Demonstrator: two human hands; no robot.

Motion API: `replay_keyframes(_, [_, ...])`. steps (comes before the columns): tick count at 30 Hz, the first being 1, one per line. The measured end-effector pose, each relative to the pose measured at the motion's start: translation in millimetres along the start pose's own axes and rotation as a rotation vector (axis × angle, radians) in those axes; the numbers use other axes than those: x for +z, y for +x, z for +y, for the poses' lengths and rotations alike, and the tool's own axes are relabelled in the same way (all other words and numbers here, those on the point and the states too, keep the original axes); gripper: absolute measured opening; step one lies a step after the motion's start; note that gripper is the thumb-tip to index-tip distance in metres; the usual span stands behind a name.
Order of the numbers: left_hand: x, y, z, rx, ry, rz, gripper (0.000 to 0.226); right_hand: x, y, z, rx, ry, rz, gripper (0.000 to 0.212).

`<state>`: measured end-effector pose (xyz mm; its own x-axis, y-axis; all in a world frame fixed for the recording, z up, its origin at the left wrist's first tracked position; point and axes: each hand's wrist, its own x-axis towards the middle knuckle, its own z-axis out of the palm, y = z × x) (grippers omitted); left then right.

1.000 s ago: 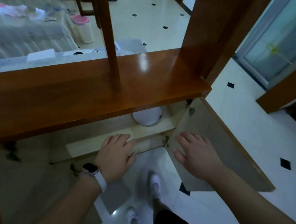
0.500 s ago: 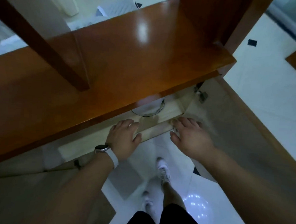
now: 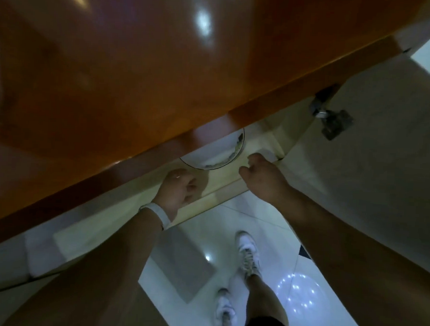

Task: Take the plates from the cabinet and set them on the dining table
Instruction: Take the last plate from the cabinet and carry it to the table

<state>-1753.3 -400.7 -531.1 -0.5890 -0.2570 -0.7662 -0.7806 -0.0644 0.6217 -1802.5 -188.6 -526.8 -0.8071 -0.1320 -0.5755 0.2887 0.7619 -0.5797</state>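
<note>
Under the overhanging edge of a glossy brown wooden surface (image 3: 139, 71), a white plate (image 3: 217, 154) with a thin dark rim lies on the pale shelf (image 3: 101, 226) of the open cabinet (image 3: 283, 131). Only the near part of the plate shows. The wooden edge covers the rest and blocks any view deeper inside.

The left hand (image 3: 179, 189) is over the front of the shelf, just below and to the left of the plate, with its fingers curled in toward the palm. Blur hides whether its grip closes on anything, and no contact with the plate can be made out. The right hand (image 3: 264, 180) reaches in at the right end of the shelf, just beside the plate. Its fingers are bent and their tips are hidden behind the knuckles, so how wide that grip is cannot be told either. A white wristband (image 3: 156, 214) circles the left wrist.

To the right the cabinet door (image 3: 369, 183) stands swung open, pale on its inner face, with a metal hinge (image 3: 332, 119) near its top corner. Below the arms, the floor (image 3: 231, 218) of glossy white tiles carries a cluster of reflected lights. One small black tile (image 3: 304, 252) shows beside the right forearm, and the person's two white shoes (image 3: 247, 254) stand between the arms. The whole view is dim and smeared.
</note>
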Motion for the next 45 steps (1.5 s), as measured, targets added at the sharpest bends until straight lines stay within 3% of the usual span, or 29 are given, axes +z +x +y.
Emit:
replay_keyframes(6, [10, 27, 8, 0.131, 0.014, -0.001, 0.013, 15, 44, 9, 0.046, 0.463, 0.001, 0.066])
replay_keyframes(10, [15, 41, 8, 0.204, -0.022, 0.022, 0.016, 19, 56, 6, 0.024, 0.593, -0.003, 0.026])
replay_keyframes(12, [18, 47, 7, 0.22, -0.037, 0.055, 0.017, 21, 65, 5, 0.007, 0.646, -0.008, 0.022])
replay_keyframes(17, [24, 59, 5, 0.219, -0.107, 0.176, 0.026, 22, 81, 2, -0.017, 0.652, -0.027, 0.022])
replay_keyframes(24, [30, 70, 3, 0.207, -0.253, 0.203, 0.048, 24, 91, -3, -0.038, 0.611, -0.016, 0.028])
replay_keyframes(32, [38, 49, -8, 0.202, -0.354, 0.117, 0.06, 22, 71, 18, -0.057, 0.604, 0.013, 0.042])
replay_keyframes(38, [33, 26, -27, 0.219, -0.292, 0.016, 0.063, 19, 31, 35, -0.046, 0.621, 0.033, 0.043])
replay_keyframes(42, [32, -7, -36, 0.212, -0.269, 0.015, 0.058, 17, -7, 42, -0.05, 0.69, 0.041, 0.035])
replay_keyframes(45, [26, -41, -39, 0.218, -0.269, 0.012, 0.066, 16, -42, 40, -0.096, 0.688, 0.05, 0.038])
